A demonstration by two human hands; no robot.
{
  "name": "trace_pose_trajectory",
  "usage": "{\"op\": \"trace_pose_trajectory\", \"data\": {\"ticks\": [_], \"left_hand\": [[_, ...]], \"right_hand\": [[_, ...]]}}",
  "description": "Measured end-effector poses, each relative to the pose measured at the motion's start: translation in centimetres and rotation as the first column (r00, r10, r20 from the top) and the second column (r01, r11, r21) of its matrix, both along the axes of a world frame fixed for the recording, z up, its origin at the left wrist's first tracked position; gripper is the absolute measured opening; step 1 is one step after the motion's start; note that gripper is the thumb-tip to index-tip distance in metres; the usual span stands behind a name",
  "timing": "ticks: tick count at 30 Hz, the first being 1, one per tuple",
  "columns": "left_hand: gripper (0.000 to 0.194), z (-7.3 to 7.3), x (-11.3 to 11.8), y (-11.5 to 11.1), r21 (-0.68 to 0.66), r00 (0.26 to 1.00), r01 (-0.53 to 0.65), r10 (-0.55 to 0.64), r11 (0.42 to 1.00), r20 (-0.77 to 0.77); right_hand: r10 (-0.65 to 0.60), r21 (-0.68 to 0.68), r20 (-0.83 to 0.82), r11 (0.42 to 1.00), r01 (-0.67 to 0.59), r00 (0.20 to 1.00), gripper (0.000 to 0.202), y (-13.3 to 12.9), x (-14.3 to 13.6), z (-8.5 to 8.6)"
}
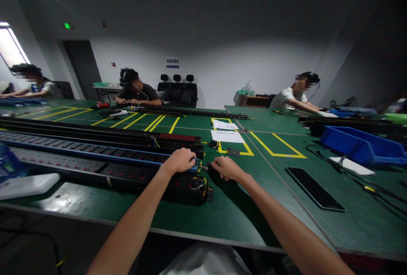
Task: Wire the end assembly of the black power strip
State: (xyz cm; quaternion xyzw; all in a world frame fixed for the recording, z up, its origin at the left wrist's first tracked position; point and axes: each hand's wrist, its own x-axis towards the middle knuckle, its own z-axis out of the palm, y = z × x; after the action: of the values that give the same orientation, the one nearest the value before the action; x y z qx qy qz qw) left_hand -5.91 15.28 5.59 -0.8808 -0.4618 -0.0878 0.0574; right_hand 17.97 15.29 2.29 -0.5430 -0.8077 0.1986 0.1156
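Long power strips lie side by side across the table to my left. My left hand [179, 160] is closed over the right end of the blue-edged power strip [133, 155]. Just right of that end, my right hand [227, 168] is closed on a screwdriver [205, 168] with a dark handle. Its thin metal shaft points left at the strip's end; I cannot tell whether the tip touches. Nearer to me, another black power strip [181, 184] has its right end uncovered, with yellow wires showing. Small black end parts [234, 152] with yellow wire lie beyond my right hand.
A phone [314, 188] lies at right, near black cables [349, 171] and a blue bin [362, 143]. Paper sheets [227, 136] lie ahead. A white object [28, 185] is at left. Several people sit around the table, with more strips [203, 112] across from me.
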Motion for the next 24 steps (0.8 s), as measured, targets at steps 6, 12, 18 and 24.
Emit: {"op": "trace_pose_trajectory", "data": {"ticks": [6, 12, 18, 24], "left_hand": [[0.028, 0.07, -0.03, -0.07, -0.001, 1.000, -0.003, 0.003, 1.000, -0.006], [0.028, 0.24, 0.07, -0.21, -0.017, 1.000, -0.014, 0.014, 1.000, -0.005], [0.028, 0.21, 0.10, -0.19, -0.005, 1.000, -0.011, 0.011, 1.000, -0.007], [0.028, 0.10, 0.04, -0.14, 0.001, 1.000, -0.005, 0.005, 1.000, -0.010]], "right_hand": [[0.000, 0.000, 0.001, 1.000, 0.000, 1.000, 0.034, 0.04, 0.06, -0.08], [0.001, 0.004, 0.001, 1.000, -0.001, 1.000, 0.033, 0.03, 0.05, 0.00], [0.005, -0.004, 0.000, 1.000, -0.005, 1.000, 0.033, -0.03, 0.04, 0.12], [0.003, -0.006, -0.009, 1.000, -0.003, 1.000, 0.034, -0.08, 0.08, 0.10]]}}
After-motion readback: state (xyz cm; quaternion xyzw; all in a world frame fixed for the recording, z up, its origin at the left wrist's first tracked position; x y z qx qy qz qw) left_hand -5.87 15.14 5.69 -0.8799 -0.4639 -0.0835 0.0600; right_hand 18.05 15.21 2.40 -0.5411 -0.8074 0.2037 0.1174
